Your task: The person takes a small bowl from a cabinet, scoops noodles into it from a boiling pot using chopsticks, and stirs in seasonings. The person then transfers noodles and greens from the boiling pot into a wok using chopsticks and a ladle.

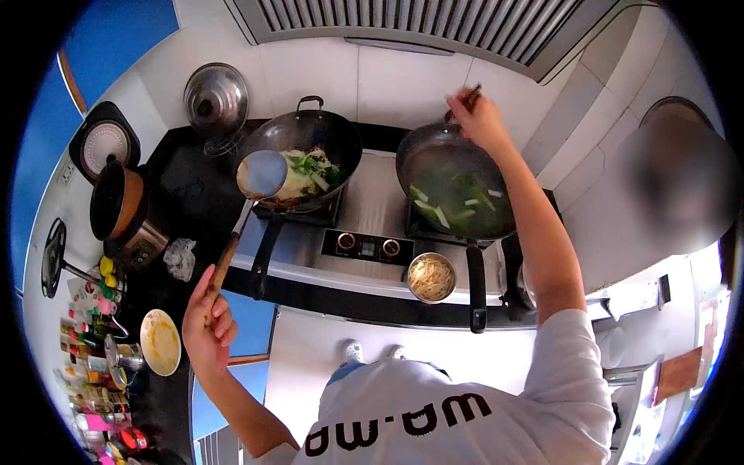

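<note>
My left hand is closed round the wooden handle of a wok ladle. Its round metal head is over the left side of a black wok. In that wok lie pale, egg-like food and chopped greens. My right hand is raised at the back of a second wok, its fingers closed around something small and dark that I cannot make out. Cloudy liquid with green and white vegetable pieces fills this right wok.
A metal bowl of pale shreds stands at the stove's front edge, near the right wok's handle. Left are a yellow-stained plate, a crumpled plastic bag, several seasoning bottles and a pot lid. A range hood hangs above.
</note>
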Available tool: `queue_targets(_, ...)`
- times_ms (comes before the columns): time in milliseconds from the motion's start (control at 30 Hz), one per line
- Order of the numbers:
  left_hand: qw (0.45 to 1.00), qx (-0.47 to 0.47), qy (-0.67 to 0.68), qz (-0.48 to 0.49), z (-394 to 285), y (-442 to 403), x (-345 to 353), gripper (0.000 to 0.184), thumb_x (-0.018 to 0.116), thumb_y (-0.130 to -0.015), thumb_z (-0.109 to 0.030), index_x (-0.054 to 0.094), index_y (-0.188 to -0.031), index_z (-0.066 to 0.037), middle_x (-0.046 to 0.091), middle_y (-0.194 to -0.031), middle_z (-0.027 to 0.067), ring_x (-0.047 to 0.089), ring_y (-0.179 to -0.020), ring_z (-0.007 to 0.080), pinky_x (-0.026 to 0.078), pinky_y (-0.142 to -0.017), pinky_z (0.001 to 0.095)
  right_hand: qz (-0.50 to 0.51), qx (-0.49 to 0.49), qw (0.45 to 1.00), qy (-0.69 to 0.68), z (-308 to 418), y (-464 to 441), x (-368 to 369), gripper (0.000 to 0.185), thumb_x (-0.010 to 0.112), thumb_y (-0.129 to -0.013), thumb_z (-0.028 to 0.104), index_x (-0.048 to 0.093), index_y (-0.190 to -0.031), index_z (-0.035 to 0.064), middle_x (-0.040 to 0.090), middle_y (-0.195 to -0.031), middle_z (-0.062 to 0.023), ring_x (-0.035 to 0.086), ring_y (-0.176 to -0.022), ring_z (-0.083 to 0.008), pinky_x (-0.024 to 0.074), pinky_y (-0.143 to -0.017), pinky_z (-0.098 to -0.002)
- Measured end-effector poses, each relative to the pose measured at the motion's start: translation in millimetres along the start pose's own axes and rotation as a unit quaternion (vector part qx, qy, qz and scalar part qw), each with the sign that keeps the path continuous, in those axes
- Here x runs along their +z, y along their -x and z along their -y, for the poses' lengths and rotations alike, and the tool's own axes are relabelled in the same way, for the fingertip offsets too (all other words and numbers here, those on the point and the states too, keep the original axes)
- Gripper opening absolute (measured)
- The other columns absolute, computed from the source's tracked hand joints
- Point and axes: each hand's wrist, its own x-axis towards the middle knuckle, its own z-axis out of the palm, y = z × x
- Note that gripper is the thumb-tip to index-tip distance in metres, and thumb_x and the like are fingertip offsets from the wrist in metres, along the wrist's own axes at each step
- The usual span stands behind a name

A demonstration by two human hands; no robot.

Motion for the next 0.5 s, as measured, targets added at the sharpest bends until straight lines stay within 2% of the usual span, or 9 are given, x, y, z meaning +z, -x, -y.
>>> queue_targets(33, 1.000, 0.001, 0.002, -0.007, 0, 0, 1, 0.046, 0.041, -0.085, -0.017, 0.037, -0.128, -0.002, 0.039, -0.065, -0.0023, 0.029, -0.041, 0.0021, 0.022, -0.031, 0.0147, 0.016, 0.014, 0.995, 0.101, -29, 2, 4, 0.033, 0.047, -0.087, 0.035, 0.055, -0.084, 0.0033, 0.059, -0.065, -0.0130, 0.059, -0.061, -0.0259, 0.0458, -0.060, -0.0351)
queue_targets(67, 1.000, 0.003, 0.003, -0.014, -1, -1, 3, 0.046, 0.041, -0.085, -0.017, 0.037, -0.128, -0.002, 0.039, -0.064, -0.0023, 0.029, -0.041, 0.0021, 0.022, -0.031, 0.0147, -0.002, -0.002, 0.994, 0.111, -48, 11, 9, 0.031, 0.047, -0.087, 0.034, 0.055, -0.084, 0.0041, 0.059, -0.066, -0.0133, 0.059, -0.061, -0.0270, 0.0459, -0.060, -0.0354)
queue_targets(133, 1.000, 0.002, 0.007, -0.014, -3, -2, 8, 0.046, 0.041, -0.085, -0.016, 0.037, -0.128, -0.002, 0.039, -0.064, -0.0024, 0.028, -0.041, 0.0021, 0.022, -0.031, 0.0146, -0.024, -0.020, 0.992, 0.122, -67, 27, 20, 0.029, 0.047, -0.087, 0.033, 0.055, -0.085, 0.0048, 0.060, -0.068, -0.0136, 0.059, -0.062, -0.0280, 0.0461, -0.059, -0.0358)
queue_targets(200, 1.000, -0.003, 0.006, -0.011, -4, -4, 11, 0.045, 0.041, -0.085, -0.016, 0.037, -0.128, -0.002, 0.039, -0.064, -0.0025, 0.028, -0.041, 0.0021, 0.022, -0.031, 0.0146, -0.014, 0.041, 0.995, 0.088, -76, 37, 31, 0.028, 0.049, -0.086, 0.032, 0.053, -0.086, 0.0047, 0.059, -0.066, -0.0133, 0.059, -0.063, -0.0282, 0.0463, -0.058, -0.0365)
queue_targets(333, 1.000, -0.005, -0.010, -0.003, -5, -5, 10, 0.046, 0.041, -0.085, -0.016, 0.037, -0.128, -0.002, 0.038, -0.063, -0.0028, 0.028, -0.041, 0.0018, 0.021, -0.031, 0.0147, -0.036, 0.057, 0.993, 0.102, -108, 39, 41, 0.028, 0.050, -0.086, 0.031, 0.053, -0.085, 0.0034, 0.060, -0.065, -0.0135, 0.059, -0.060, -0.0284, 0.0465, -0.056, -0.0370)
queue_targets(433, 1.000, -0.004, -0.010, -0.002, -5, -1, 10, 0.046, 0.042, -0.085, -0.016, 0.037, -0.128, -0.002, 0.038, -0.063, -0.0029, 0.028, -0.041, 0.0015, 0.021, -0.031, 0.0146, -0.080, 0.149, 0.974, -0.151, -106, 43, 32, 0.026, 0.051, -0.086, 0.024, 0.054, -0.079, -0.0015, 0.060, -0.063, -0.0099, 0.060, -0.051, -0.0199, 0.0482, -0.052, -0.0327)
queue_targets(500, 1.000, 0.002, -0.019, -0.007, -5, 1, 10, 0.046, 0.042, -0.085, -0.016, 0.037, -0.128, -0.002, 0.038, -0.063, -0.0029, 0.028, -0.041, 0.0014, 0.021, -0.031, 0.0146, -0.100, 0.165, 0.962, -0.191, -101, 43, 27, 0.025, 0.052, -0.085, 0.019, 0.053, -0.075, -0.0036, 0.057, -0.062, -0.0088, 0.061, -0.050, -0.0171, 0.0488, -0.048, -0.0295)
